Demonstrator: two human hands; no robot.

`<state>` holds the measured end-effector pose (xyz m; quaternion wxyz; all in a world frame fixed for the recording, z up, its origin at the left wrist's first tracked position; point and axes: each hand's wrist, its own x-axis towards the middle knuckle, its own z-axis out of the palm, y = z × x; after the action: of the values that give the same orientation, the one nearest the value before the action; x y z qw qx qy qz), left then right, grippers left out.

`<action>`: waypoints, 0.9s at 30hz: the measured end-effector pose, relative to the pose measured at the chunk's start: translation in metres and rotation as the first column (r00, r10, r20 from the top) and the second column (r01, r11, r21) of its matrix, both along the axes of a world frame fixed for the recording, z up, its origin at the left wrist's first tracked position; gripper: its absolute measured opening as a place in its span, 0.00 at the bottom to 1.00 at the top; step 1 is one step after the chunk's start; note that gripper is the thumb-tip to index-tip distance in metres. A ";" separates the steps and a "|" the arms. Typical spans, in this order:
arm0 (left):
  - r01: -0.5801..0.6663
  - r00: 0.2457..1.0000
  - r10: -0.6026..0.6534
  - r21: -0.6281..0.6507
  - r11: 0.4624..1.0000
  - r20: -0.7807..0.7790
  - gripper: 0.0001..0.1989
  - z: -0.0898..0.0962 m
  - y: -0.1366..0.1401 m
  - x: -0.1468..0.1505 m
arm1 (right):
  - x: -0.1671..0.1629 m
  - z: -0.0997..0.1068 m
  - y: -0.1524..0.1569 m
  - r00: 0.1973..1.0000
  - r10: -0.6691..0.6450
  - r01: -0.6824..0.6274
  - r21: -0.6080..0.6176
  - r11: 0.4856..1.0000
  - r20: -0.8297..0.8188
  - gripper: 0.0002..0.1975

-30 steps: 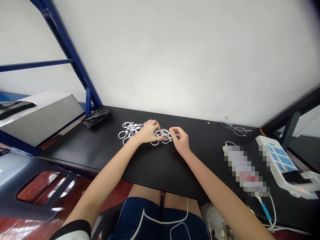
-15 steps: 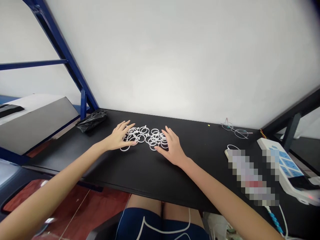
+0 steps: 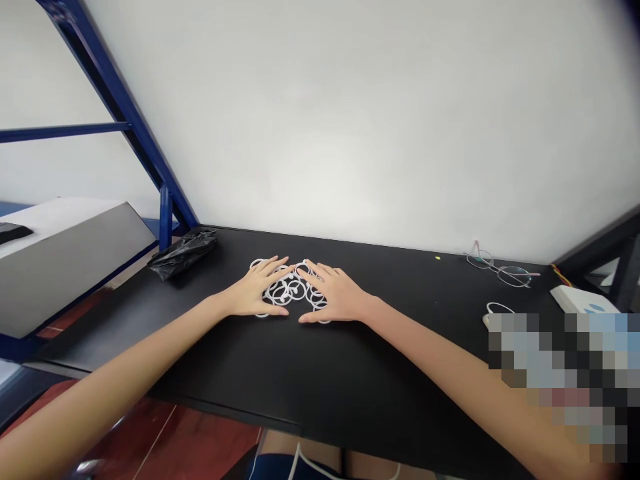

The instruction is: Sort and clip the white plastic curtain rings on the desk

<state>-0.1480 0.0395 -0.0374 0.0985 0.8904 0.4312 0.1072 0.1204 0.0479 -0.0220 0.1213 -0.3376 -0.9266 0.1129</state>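
A loose heap of several white rings, each with a small knob or eyelet, lies on the black tabletop. My left hand rests over the left side of the heap, palm down with fingers spread. From the other side my right hand covers the right part, its fingers apart as well. The fingertips of both hands nearly meet above the far edge of the rings. Part of the heap is hidden beneath the palms and fingers. Neither hand grips a ring.
A crumpled black plastic bag lies at the back left. Eyeglasses sit at the back right near a tiny yellow bit. At the right are a blurred-out device with a white cable and a white power strip. Blue metal frame stands left.
Both hands have moved inward, and the white rings between them are pushed into a tighter heap. The camera view has shifted, so the items on the right appear farther right.
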 end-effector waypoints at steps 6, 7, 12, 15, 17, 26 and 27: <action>0.028 0.997 -0.031 0.048 0.998 0.069 0.39 -0.009 0.011 0.018 | -0.007 -0.008 0.002 1.000 -0.029 0.029 0.106 0.994 -0.007 0.39; 0.030 0.996 -0.034 0.055 0.998 0.085 0.37 -0.010 0.013 0.022 | -0.006 -0.008 0.001 0.999 -0.035 0.037 0.118 0.992 -0.014 0.37; 0.057 0.989 -0.065 0.064 0.996 0.135 0.34 -0.011 0.018 0.049 | 0.011 -0.005 -0.004 0.996 -0.081 0.086 0.161 0.983 -0.034 0.31; 0.086 0.985 -0.093 0.055 0.995 0.144 0.33 -0.008 0.019 0.075 | 0.031 -0.004 -0.008 0.991 -0.130 0.134 0.186 0.973 -0.031 0.27; 0.113 0.979 -0.121 0.061 0.992 0.162 0.32 -0.006 0.019 0.096 | 0.047 -0.005 -0.010 0.982 -0.180 0.186 0.204 0.961 -0.048 0.22; 0.151 0.956 -0.169 0.094 0.984 0.241 0.34 -0.009 0.017 0.168 | 0.094 -0.010 -0.010 0.894 -0.408 0.433 0.123 0.893 -0.186 0.13; 0.149 0.951 -0.168 0.091 0.985 0.260 0.34 -0.009 0.016 0.171 | 0.095 -0.009 -0.009 0.888 -0.416 0.442 0.110 0.890 -0.199 0.12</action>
<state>0.0232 0.0555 -0.0463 0.1327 0.9025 0.3373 0.2327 0.2156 0.0389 -0.0314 0.2473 -0.5130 -0.8210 0.0404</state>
